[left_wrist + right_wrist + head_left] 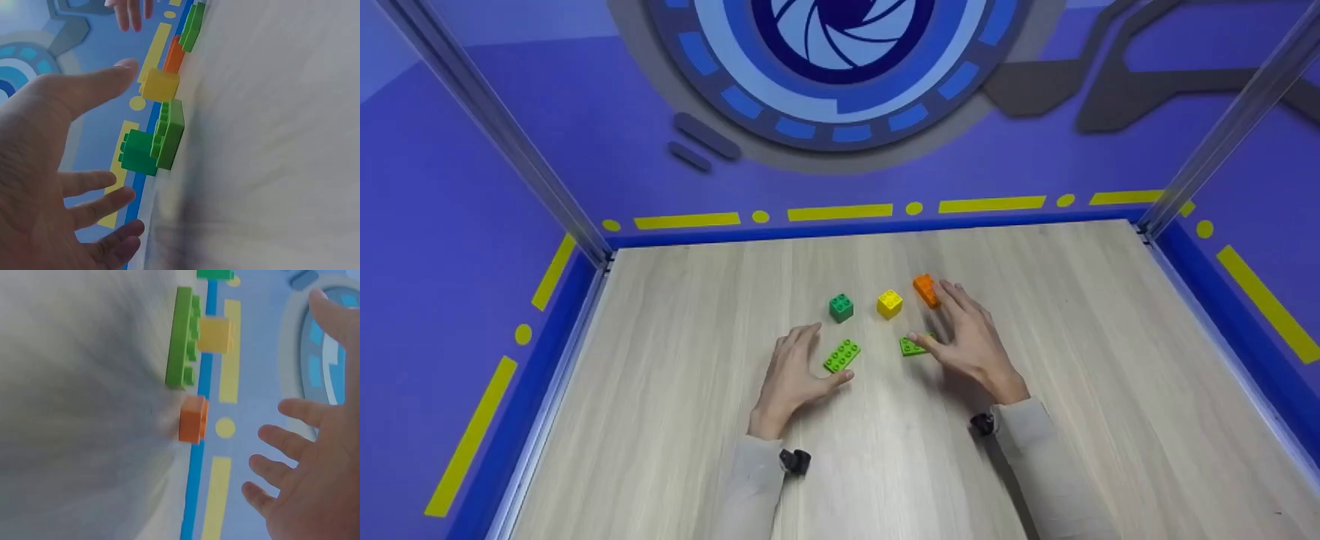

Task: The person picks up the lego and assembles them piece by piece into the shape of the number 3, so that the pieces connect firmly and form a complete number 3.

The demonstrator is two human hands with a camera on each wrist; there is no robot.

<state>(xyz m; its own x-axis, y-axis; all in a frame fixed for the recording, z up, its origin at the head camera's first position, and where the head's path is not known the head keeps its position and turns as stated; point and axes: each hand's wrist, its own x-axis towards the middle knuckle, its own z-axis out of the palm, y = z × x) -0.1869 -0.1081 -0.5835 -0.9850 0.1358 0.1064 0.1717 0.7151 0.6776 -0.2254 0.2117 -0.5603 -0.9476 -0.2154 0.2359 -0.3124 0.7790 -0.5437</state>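
Observation:
My left hand (793, 379) hovers with spread fingers around a lime green toy brick (841, 355), thumb and fingers apart from it. My right hand (973, 341) reaches over a second lime green brick (913, 346), partly hidden under its thumb. Near the right fingertips lies an orange brick (926, 290). Between the hands and farther back sit a dark green brick (841, 307) and a yellow brick (889, 304). In the left wrist view the left fingers hold nothing; the right wrist view shows the right fingers spread and holding nothing.
A pale wooden tabletop (660, 390) carries the bricks. Blue-purple panels (585, 135) with yellow dashes enclose its back and sides, with metal posts (502, 135) at the corners. A black wrist device (795, 461) is on the left sleeve, another (982, 424) on the right.

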